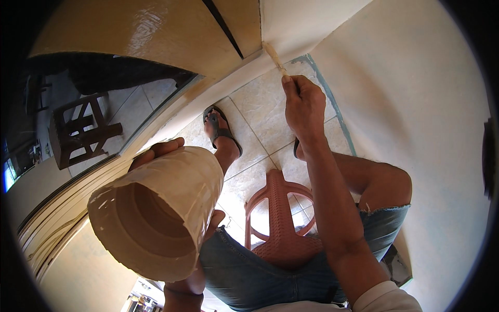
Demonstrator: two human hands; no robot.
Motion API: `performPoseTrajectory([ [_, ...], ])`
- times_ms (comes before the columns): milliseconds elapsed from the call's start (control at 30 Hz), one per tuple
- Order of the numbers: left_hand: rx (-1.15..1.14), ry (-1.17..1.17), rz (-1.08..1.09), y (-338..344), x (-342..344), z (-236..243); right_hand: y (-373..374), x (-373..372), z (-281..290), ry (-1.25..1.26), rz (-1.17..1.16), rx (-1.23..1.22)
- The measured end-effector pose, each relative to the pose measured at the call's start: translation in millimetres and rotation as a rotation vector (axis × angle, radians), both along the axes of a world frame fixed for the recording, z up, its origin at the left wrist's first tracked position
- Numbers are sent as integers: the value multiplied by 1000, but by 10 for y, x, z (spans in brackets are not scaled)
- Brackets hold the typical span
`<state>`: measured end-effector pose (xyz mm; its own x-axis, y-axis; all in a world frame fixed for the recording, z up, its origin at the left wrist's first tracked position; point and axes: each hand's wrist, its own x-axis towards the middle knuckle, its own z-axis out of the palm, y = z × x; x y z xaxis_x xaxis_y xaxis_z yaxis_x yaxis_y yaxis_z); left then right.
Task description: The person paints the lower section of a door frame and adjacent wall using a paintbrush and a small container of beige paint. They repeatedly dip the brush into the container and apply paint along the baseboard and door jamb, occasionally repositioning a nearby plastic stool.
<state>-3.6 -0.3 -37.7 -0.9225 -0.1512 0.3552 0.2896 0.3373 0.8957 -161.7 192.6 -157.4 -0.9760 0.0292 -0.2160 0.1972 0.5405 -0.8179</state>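
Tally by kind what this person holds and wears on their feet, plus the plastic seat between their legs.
Beige container, in the left hand: 1
Thin brush-like tool, in the right hand: 1
Dark sandals, one mostly hidden: 2
Reddish-brown plastic seat: 1
Total: 5

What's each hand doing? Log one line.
left hand: holds pale container; container: opening toward camera; right hand: holds brush-like tool; tip: near wall

Pale wall beside tiled floor
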Motion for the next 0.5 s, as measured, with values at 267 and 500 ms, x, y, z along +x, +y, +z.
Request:
performPoseTrajectory([
  [267,26,-87,62,-11,91,-37,-24,12,29,15,-24,-32],
  [500,66,-48,58,98,-7,33,-47,21,12,90,-28,-32],
])
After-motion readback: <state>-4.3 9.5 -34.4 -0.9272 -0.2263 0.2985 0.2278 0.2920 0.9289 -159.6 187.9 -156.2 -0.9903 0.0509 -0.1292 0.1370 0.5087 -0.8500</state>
